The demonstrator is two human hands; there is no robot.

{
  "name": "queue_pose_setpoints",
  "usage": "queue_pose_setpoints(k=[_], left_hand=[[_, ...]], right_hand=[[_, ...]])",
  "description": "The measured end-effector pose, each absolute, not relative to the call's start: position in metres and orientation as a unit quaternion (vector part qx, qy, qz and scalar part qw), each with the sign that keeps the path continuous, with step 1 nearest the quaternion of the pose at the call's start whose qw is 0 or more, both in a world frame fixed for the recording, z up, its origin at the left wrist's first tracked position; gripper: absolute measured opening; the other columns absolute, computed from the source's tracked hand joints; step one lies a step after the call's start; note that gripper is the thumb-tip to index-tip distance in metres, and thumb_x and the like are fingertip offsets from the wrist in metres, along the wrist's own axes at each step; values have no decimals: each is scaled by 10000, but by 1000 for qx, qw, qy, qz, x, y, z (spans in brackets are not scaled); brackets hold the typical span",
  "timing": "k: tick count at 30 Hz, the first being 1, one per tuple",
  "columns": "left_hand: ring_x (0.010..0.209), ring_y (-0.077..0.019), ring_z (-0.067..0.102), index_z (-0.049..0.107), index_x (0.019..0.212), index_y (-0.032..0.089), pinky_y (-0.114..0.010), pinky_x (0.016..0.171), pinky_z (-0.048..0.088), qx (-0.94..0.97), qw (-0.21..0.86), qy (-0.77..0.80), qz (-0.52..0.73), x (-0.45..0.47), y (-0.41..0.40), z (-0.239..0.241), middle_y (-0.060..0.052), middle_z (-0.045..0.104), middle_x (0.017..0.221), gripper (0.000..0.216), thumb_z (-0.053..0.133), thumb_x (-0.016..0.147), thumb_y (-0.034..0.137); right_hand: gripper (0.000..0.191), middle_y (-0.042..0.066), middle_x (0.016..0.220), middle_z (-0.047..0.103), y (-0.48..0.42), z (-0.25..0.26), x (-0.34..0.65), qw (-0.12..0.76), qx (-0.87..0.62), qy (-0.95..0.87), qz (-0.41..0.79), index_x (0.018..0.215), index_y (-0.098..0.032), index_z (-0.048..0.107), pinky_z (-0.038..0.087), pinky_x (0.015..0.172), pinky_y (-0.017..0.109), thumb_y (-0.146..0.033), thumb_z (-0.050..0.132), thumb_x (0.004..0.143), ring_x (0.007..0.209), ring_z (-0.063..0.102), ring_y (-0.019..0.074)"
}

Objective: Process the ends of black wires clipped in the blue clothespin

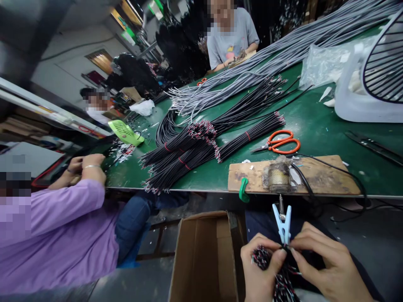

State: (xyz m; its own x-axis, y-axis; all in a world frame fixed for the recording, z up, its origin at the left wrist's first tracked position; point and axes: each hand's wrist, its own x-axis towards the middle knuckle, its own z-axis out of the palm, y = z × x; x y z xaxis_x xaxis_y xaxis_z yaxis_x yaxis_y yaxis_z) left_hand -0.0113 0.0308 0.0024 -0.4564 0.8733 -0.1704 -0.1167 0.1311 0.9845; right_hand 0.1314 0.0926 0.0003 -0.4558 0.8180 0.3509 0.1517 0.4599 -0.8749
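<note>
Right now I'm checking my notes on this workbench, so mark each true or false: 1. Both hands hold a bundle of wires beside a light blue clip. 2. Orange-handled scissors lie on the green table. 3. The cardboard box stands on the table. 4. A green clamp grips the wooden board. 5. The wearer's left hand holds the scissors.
1. True: the left hand and right hand pinch the wire bundle just below the light blue clip.
2. True: the scissors lie on the green table.
3. False: the cardboard box sits below the table edge, beside the hands.
4. True: the green clamp is at the wooden board's left end.
5. False: the scissors lie untouched.
</note>
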Motion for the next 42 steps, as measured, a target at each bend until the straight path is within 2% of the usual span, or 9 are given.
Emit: queue_pose_setpoints(k=[5,9,13,17,23,27,32,36,42], left_hand=[[591,-138,534,748,643,149,-255,588,415,310,421,621,584,-12,31,1,-21,595,611,206,824,658,341],[544,-137,565,717,697,135,-247,500,464,257,463,629,569,-8,25,-4,-46,640,673,292,793,691,416],[444,-97,524,663,742,140,-203,380,422,184,511,600,587,-4,20,-7,-21,621,669,352,814,655,446],[483,-94,532,689,691,135,-203,446,429,232,511,560,609,-4,25,-3,-8,589,629,299,818,667,404],[593,-152,587,736,665,160,-266,614,457,353,462,561,589,-13,34,11,-50,667,641,213,809,681,359],[557,-143,575,771,657,173,-248,572,421,404,433,562,577,-22,37,22,-50,676,600,105,804,674,271],[545,-142,590,782,671,190,-235,554,420,444,412,548,577,-32,40,32,-47,690,592,63,811,665,245],[548,-154,603,784,662,194,-247,568,433,451,411,556,565,-34,46,31,-54,705,598,49,810,658,235],[531,-145,570,774,632,193,-254,567,424,428,415,562,573,-28,52,28,-45,688,581,119,814,663,301]], right_hand=[[48,10,731,686,95,-2,129,397,-352,-707,468,806,-210,667,483,702,294,-164,676,818,694,630,169],[189,25,673,651,96,-1,126,380,-368,-641,556,696,-202,669,479,634,275,-240,622,875,671,605,175],[235,13,624,603,90,-6,118,438,-337,-562,615,648,-201,653,467,576,252,-296,638,863,612,572,162],[209,15,658,579,79,-13,110,477,-327,-472,665,678,-205,655,455,597,250,-321,650,851,648,552,165],[284,17,663,580,87,-13,109,322,-280,-241,872,685,-166,677,440,641,270,-434,768,715,648,523,151],[316,-10,620,523,110,2,107,336,-283,-264,859,696,-156,683,390,586,254,-460,718,776,587,437,120],[356,54,818,623,124,16,98,338,-262,-281,859,876,-169,729,436,668,292,-513,675,802,723,529,158],[331,27,723,571,123,18,93,364,-244,-289,851,742,-142,695,415,611,260,-460,668,829,655,497,134],[378,25,679,578,122,17,91,355,-221,-260,871,749,-117,694,398,593,247,-490,683,806,612,497,118]])
